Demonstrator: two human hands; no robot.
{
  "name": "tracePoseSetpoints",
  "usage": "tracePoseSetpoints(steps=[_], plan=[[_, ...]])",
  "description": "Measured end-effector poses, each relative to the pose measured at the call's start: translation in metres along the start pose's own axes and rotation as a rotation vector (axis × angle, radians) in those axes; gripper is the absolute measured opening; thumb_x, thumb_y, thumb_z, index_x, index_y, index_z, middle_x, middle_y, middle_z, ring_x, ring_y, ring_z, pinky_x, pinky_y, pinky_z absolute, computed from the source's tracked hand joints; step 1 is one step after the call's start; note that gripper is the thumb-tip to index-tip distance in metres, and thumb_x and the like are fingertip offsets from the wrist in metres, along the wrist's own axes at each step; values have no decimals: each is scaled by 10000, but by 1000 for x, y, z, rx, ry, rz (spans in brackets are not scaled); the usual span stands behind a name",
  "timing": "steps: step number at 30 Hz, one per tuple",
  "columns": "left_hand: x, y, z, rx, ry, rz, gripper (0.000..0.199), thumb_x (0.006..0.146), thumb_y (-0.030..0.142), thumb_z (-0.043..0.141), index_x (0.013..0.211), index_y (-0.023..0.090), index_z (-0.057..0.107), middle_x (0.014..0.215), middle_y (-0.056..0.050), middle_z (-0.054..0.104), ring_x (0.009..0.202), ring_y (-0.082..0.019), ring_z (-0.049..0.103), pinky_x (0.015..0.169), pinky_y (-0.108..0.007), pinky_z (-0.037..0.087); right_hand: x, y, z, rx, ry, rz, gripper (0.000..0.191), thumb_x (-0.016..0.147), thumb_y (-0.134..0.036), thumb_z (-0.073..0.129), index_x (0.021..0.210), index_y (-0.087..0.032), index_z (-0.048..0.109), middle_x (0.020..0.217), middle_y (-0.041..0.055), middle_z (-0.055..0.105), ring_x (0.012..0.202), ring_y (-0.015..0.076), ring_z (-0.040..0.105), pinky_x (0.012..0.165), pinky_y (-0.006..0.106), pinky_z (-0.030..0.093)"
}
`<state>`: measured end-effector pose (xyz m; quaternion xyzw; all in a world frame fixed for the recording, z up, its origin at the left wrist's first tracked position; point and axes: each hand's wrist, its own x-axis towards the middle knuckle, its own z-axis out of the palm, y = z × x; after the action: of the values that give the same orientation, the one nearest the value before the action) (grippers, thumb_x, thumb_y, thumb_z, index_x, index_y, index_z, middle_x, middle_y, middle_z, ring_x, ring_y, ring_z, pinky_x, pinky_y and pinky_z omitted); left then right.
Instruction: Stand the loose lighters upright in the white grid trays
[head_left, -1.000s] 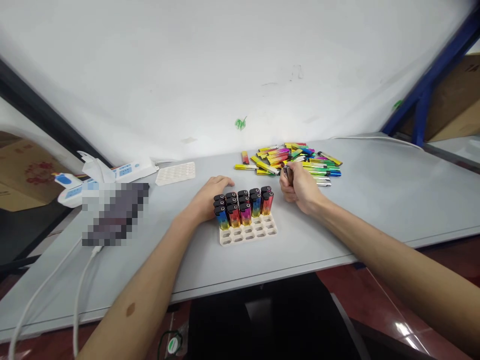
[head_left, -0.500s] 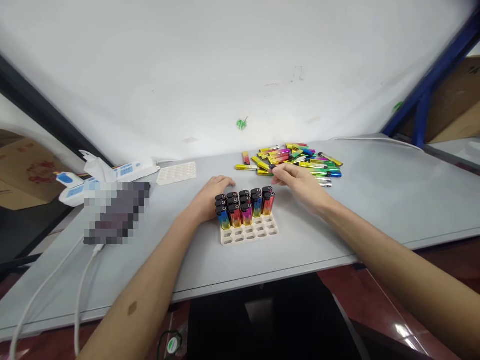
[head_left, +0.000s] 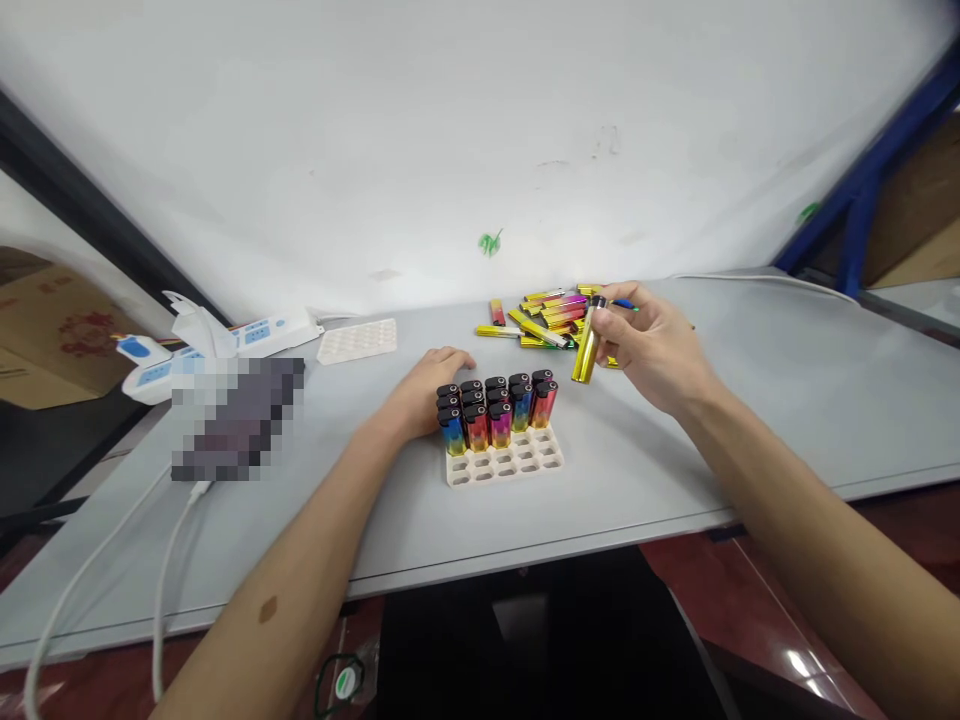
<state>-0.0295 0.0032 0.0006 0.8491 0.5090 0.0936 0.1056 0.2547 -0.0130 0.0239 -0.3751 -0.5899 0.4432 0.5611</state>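
My right hand (head_left: 646,338) pinches a shiny gold lighter (head_left: 586,345) near its black top. The lighter is tilted slightly and hangs in front of a loose pile of metallic lighters (head_left: 555,312), right of the white holder (head_left: 504,468). In the holder several lighters (head_left: 501,425) with black tops stand upright in its back rows, coloured blue, red, pink and gold. Its front holes are bare. My left hand (head_left: 427,388) lies on the table just behind and left of the holder, fingers stretched out and partly hidden by the lighters.
A second white holder (head_left: 358,341) lies at the back left. Beside it are a power strip (head_left: 259,335) with plugs and a blurred dark device (head_left: 240,415) with a white cable (head_left: 166,560). Behind the grey table (head_left: 787,400) rises a white wall.
My right hand has lifted the gold lighter from the pile, moved right and turned it upright. My left hand stays beside the holder. The view has shifted slightly.
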Motion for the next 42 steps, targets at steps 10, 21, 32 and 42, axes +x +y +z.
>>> tracePoseSetpoints(steps=[10,21,32,42], plan=[[-1,0,0,-8,22,7,488,782,244,586,1263,166,580,1399,-128,581,1316,-289,512,1129,-427,432,-30,2,35,-448,-88,-571,331,724,-390,886,861,-243,624,788,-9,649,645,140,554,580,314,469],[-2,0,0,-26,36,21,467,793,277,587,1247,164,582,1374,-129,593,1295,-287,523,1110,-430,446,-30,8,37,-647,-115,-732,272,780,-449,827,863,-253,657,925,40,567,905,228,568,781,407,500],[-1,-1,0,-15,25,12,489,789,271,609,1266,172,575,1409,-127,577,1328,-290,507,1134,-426,432,-33,3,42,-572,-164,-717,258,789,-445,820,853,-256,656,907,35,566,871,218,558,763,396,492],[0,-2,0,-3,16,14,484,786,255,600,1260,161,574,1393,-129,583,1296,-289,515,1118,-424,432,-31,10,41,-646,-148,-702,264,798,-451,811,877,-249,659,940,52,562,910,232,561,783,398,501]])
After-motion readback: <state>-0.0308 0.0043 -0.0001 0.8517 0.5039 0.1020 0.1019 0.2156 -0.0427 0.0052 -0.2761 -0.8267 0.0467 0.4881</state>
